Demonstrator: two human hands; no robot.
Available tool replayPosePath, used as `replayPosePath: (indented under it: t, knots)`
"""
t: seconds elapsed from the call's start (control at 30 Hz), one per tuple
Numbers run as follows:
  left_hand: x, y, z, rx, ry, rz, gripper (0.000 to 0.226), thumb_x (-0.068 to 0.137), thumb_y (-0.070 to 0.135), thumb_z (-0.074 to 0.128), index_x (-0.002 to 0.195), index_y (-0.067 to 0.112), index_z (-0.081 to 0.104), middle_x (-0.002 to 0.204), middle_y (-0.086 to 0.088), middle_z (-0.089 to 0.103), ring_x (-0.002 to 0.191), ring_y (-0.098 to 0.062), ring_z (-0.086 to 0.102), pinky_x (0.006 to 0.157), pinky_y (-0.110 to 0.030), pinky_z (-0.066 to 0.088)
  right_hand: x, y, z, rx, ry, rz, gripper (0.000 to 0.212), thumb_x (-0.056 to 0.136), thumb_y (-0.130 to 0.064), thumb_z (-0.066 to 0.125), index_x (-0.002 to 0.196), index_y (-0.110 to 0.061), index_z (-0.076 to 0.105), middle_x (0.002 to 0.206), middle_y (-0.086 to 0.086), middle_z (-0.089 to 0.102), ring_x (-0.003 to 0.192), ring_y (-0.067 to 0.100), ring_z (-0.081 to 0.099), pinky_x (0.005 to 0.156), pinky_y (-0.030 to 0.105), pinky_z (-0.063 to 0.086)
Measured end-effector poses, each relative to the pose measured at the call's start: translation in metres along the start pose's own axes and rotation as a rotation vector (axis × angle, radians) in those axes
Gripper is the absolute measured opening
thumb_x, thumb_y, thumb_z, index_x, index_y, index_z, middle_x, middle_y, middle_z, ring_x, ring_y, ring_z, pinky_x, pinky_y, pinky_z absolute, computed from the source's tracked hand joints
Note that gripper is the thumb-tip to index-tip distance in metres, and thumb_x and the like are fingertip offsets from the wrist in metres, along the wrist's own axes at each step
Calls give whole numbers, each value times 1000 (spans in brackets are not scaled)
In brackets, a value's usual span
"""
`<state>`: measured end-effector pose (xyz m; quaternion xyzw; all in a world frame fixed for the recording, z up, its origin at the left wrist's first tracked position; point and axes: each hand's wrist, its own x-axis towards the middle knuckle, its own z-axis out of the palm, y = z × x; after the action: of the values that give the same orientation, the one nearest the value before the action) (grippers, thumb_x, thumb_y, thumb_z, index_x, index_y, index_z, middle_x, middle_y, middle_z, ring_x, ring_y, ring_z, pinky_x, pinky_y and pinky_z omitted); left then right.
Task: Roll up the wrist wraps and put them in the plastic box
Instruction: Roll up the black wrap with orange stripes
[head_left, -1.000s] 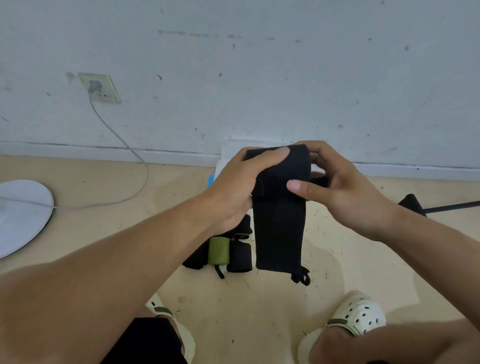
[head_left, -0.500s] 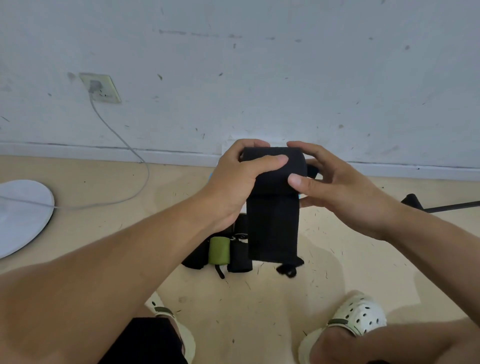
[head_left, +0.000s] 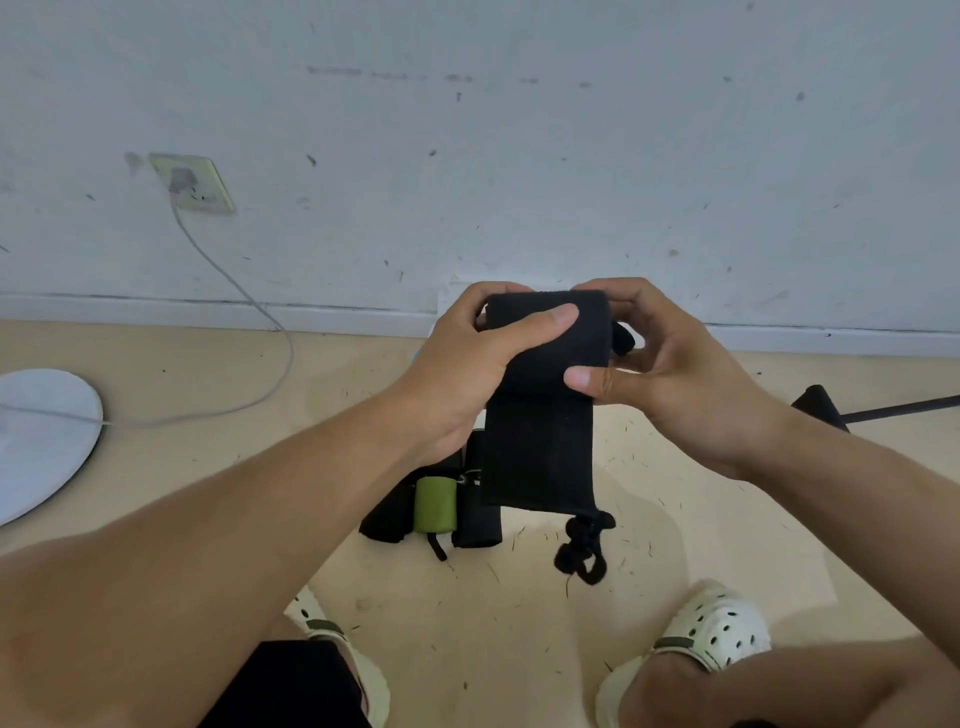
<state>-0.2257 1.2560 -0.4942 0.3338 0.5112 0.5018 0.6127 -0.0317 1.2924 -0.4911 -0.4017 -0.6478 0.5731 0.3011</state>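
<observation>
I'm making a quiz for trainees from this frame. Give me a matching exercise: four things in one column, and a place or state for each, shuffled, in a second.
Things:
1. black wrist wrap
2. green roll
3. white cable
4. white clog

Places or states:
A. plugged into the wall socket
B. on a foot, at lower right
C. gripped by both hands, tail hanging down
D. on the floor among the black wraps

Pairs: 1-C, 2-D, 3-A, 4-B

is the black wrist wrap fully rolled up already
No, the black wrist wrap is rolled only at the top between the left hand and right hand; a flat tail hangs below.
</observation>
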Motion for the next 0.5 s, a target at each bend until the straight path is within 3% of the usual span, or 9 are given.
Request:
replayPosePath:
  t: [0.2, 0.33, 0.5]
  knots:
    - [0, -1, 0, -6, 3, -22, 44, 84, 30, 83, 123, 19, 65, 110, -1, 73, 97, -18, 75, 85, -38, 64, -1, -1, 2, -68, 13, -18, 61, 85, -4, 81, 134, -31, 56, 130, -13, 64, 98, 12, 73, 85, 24, 58]
    - [0, 0, -1, -16, -10, -45, 46, 85, 32, 83, 126, 19, 65, 120, -5, 75, 106, -24, 76, 91, -47, 63, -1, -1, 3, -133, 49, -74, 62, 82, -5, 84, 128, -38, 58, 130, -18, 62, 112, 10, 67, 92, 35, 59]
    - [-2, 3, 0, -29, -32, -72, 48, 86, 29, 82, 127, 16, 63, 125, -12, 72, 99, -31, 77, 71, -43, 63, -1, -1, 5, -139, 47, -92, 63, 82, 2, 83, 124, -38, 59, 130, -20, 62, 115, 6, 64, 89, 39, 62]
